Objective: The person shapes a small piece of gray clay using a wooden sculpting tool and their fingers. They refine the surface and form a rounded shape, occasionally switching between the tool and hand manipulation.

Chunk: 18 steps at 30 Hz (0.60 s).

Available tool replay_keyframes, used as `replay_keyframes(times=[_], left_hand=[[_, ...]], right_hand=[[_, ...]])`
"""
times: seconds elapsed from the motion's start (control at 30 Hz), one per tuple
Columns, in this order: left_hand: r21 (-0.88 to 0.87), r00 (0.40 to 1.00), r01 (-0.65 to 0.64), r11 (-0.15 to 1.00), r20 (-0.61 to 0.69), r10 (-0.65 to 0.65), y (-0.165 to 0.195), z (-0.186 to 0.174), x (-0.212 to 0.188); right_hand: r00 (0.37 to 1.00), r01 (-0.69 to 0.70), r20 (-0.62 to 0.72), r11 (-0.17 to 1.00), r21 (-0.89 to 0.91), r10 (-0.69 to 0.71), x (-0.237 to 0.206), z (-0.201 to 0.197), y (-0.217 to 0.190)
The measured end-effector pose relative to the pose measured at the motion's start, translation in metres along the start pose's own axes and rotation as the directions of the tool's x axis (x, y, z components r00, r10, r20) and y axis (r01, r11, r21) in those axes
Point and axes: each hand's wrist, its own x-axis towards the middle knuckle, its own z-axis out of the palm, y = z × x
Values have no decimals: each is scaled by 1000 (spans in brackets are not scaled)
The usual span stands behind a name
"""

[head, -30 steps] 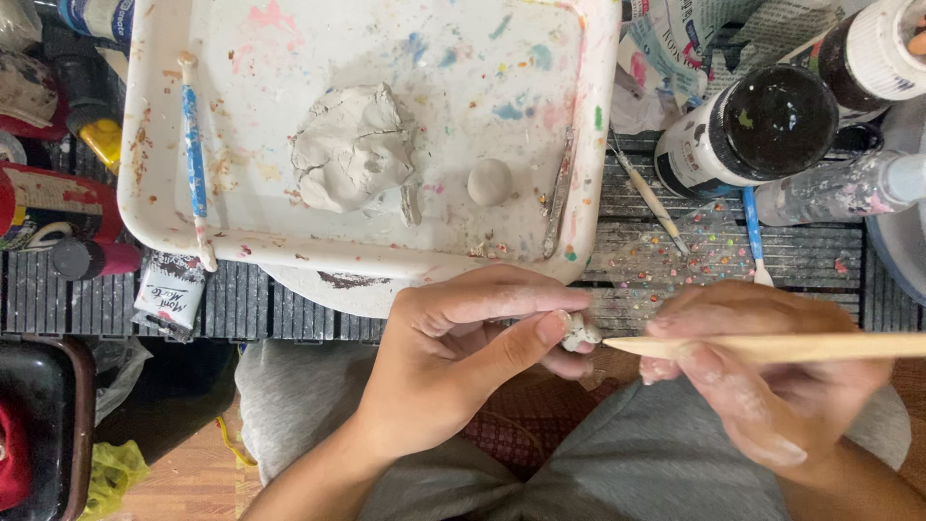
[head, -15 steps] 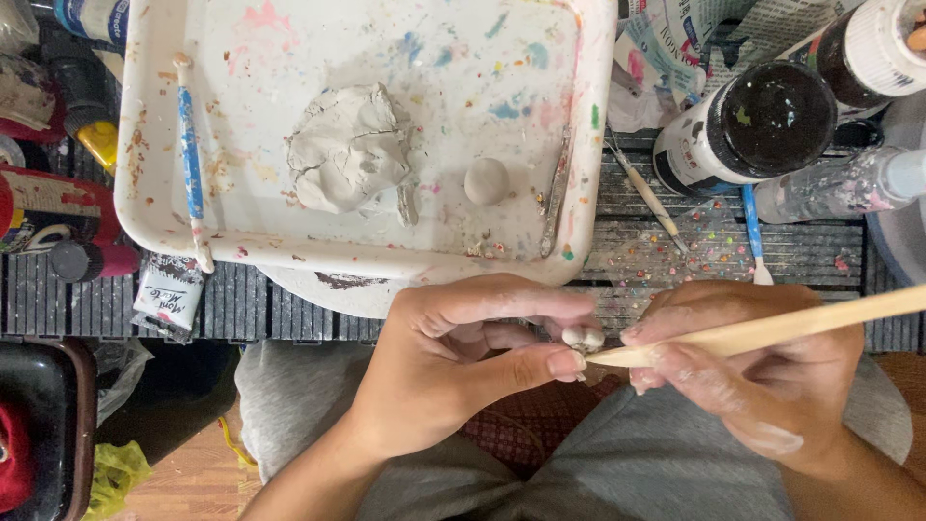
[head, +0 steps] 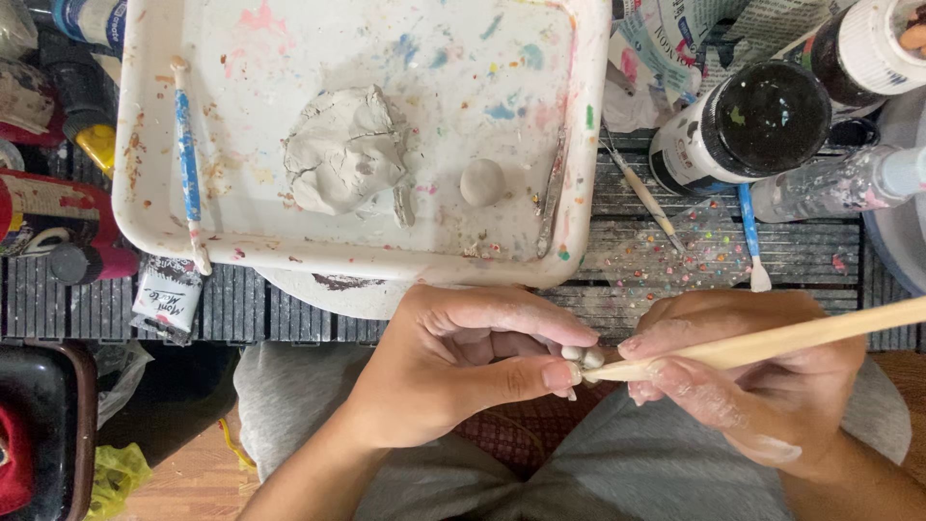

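Observation:
My left hand (head: 463, 362) pinches a tiny grey clay piece (head: 583, 357) between thumb and fingertips, just below the tray's near edge. My right hand (head: 752, 386) grips a long wooden modelling stick (head: 772, 342) whose tip touches that clay piece. Both hands hover over my lap in grey trousers. In the white paint-speckled tray (head: 579, 193) above them lie a lump of grey clay (head: 342, 150), a small clay ball (head: 481, 181), a blue-handled tool (head: 188, 159) along the left side and a thin metal tool (head: 552, 193) near the right wall.
Right of the tray stand a black-lidded jar (head: 762, 121), a clear bottle (head: 839, 183) lying down, and two small tools (head: 641, 193) on a slatted dark surface. Paint tubes (head: 164, 294) and bottles crowd the left. A dark bin (head: 39, 425) sits at lower left.
The stick's far end has tilted upward and its tip has closed in on the clay piece. Both hands have shifted slightly together; the tray contents stay put.

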Motion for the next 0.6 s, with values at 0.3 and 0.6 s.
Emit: replay_keyframes(times=[0.3,0.6], left_hand=[[-45,1000,8,999,-27,-9,-3,-1,2],[5,995,-64,998,-71,65,-6,0,4]], right_hand=[[994,-97,-50,993,71,101,-10,-8,10],[980,172,-95,985,-26,-174,-2,-2,10]])
